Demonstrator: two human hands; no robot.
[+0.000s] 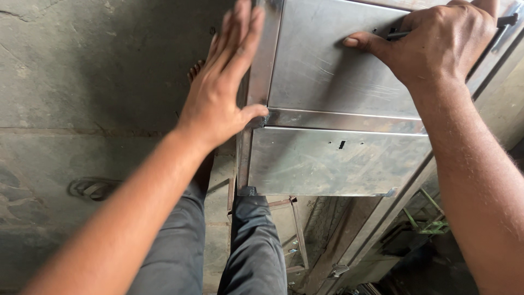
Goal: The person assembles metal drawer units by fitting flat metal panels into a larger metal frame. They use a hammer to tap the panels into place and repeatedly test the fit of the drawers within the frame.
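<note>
A shiny steel cabinet frame (338,121) with two flat door panels stands in front of me. My left hand (224,82) lies open and flat against the frame's left upright, thumb resting at the welded joint of the crossbar. My right hand (436,41) is curled around a dark metal handle (505,22) at the upper panel's (327,71) top right, with the thumb pressed on the sheet. The lower panel (333,164) has a small slot and holes in its middle.
My legs in grey trousers (218,246) stand below the frame on a rough concrete floor (82,82). A sandal (90,188) lies on the floor at left. A green metal frame (431,221) and steel bars lie at lower right.
</note>
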